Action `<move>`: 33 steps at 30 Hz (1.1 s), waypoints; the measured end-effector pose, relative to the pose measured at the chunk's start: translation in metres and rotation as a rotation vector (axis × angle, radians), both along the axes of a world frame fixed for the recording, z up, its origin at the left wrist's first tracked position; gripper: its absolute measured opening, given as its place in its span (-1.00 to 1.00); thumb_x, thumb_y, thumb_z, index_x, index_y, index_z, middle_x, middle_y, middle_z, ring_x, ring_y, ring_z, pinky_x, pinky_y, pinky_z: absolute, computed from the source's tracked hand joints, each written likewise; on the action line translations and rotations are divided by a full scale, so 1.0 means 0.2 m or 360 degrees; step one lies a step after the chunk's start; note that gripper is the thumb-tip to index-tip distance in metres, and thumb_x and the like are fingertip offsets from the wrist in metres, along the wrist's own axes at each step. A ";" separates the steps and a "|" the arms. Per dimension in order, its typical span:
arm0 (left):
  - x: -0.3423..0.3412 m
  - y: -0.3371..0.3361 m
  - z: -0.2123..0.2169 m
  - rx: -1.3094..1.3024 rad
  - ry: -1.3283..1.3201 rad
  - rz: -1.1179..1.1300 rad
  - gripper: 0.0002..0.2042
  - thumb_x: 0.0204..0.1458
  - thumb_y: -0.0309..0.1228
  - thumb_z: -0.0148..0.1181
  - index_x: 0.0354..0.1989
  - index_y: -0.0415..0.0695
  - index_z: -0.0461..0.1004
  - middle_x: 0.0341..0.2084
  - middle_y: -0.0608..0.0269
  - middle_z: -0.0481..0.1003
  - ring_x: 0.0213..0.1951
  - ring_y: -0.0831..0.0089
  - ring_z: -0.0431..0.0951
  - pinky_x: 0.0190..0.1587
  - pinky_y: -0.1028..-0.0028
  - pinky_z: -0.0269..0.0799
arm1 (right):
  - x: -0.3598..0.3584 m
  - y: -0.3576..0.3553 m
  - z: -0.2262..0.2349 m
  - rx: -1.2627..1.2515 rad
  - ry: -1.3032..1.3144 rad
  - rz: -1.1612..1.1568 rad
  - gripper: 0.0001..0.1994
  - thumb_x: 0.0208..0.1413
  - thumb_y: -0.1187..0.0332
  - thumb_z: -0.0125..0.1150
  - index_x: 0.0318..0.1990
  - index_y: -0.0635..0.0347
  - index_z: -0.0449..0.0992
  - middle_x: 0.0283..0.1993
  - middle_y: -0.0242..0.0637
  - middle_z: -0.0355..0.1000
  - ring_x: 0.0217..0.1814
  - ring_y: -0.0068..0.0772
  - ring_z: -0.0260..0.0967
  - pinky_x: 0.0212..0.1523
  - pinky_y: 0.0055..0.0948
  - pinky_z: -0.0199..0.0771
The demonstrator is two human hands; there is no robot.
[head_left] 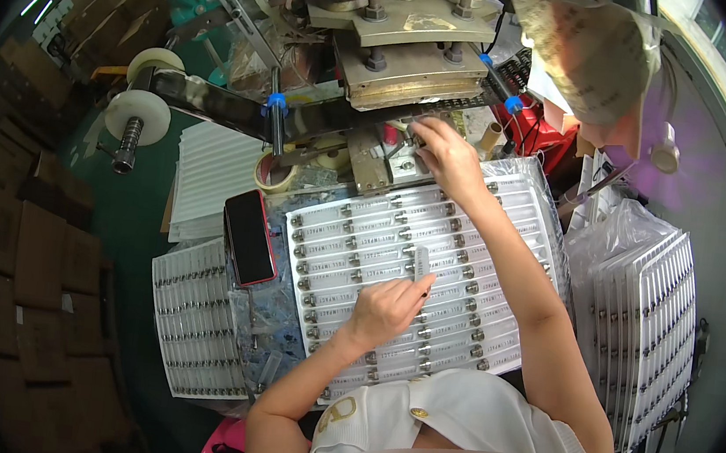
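A white plastic tray with rows of slim clear tubes with metal ends lies in front of me. My left hand rests over its middle and pinches one clear tube upright. My right hand reaches past the tray's far edge to the base of a metal press machine, fingers curled on a small part there; what it grips is too small to tell.
A phone in a red case lies left of the tray. Another filled tray sits at lower left, and stacked trays stand at right. A tape roll, white spools and cardboard boxes are around.
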State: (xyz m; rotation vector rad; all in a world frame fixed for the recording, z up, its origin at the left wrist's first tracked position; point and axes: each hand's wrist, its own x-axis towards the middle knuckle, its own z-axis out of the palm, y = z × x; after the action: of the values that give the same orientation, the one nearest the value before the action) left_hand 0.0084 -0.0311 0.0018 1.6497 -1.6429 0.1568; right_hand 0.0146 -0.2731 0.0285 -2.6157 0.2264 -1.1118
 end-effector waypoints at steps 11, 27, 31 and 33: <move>-0.07 0.07 0.00 -0.0054 0.0501 0.0046 -0.65 -0.15 -0.58 0.31 -0.11 -0.17 0.53 -0.67 0.24 0.47 -0.67 0.46 0.45 -0.61 0.52 0.31 | 0.05 -0.10 -0.01 0.0534 0.0482 -0.0091 -0.48 -0.06 0.26 0.36 0.09 0.09 0.36 -0.06 -0.10 0.42 -0.03 0.00 0.40 -0.03 -0.19 0.41; -0.07 0.07 0.01 -0.0134 0.0614 0.0053 -0.66 -0.14 -0.57 0.30 -0.11 -0.12 0.54 -0.69 0.29 0.42 -0.67 0.41 0.41 -0.61 0.47 0.31 | 0.05 -0.09 0.01 0.0470 0.0510 -0.0017 -0.49 -0.03 0.25 0.34 0.12 0.13 0.39 0.13 -0.10 0.39 0.12 -0.04 0.36 0.04 -0.26 0.41; -0.07 0.07 0.03 -0.0142 0.0654 0.0063 -0.66 -0.14 -0.58 0.29 -0.11 -0.10 0.54 -0.66 0.28 0.44 -0.65 0.43 0.43 -0.61 0.48 0.31 | 0.05 -0.10 0.02 0.0439 0.0562 -0.0015 -0.45 -0.02 0.25 0.33 0.16 0.12 0.35 0.10 -0.07 0.41 0.12 -0.07 0.38 0.05 -0.25 0.41; -0.06 0.07 0.07 -0.0024 0.0865 0.0075 -0.67 -0.13 -0.57 0.29 -0.12 -0.10 0.55 -0.63 0.28 0.45 -0.64 0.48 0.42 -0.60 0.51 0.30 | 0.01 -0.09 0.08 0.0570 0.0654 -0.0147 -0.42 -0.02 0.25 0.33 0.20 0.11 0.31 0.09 -0.04 0.42 0.11 -0.07 0.39 0.06 -0.25 0.40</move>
State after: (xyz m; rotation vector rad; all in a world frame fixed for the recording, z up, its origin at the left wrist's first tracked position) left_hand -0.0043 -0.0175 0.0150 1.5460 -1.1861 -0.2386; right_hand 0.0158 -0.2915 0.0440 -2.4903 0.5794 -0.4855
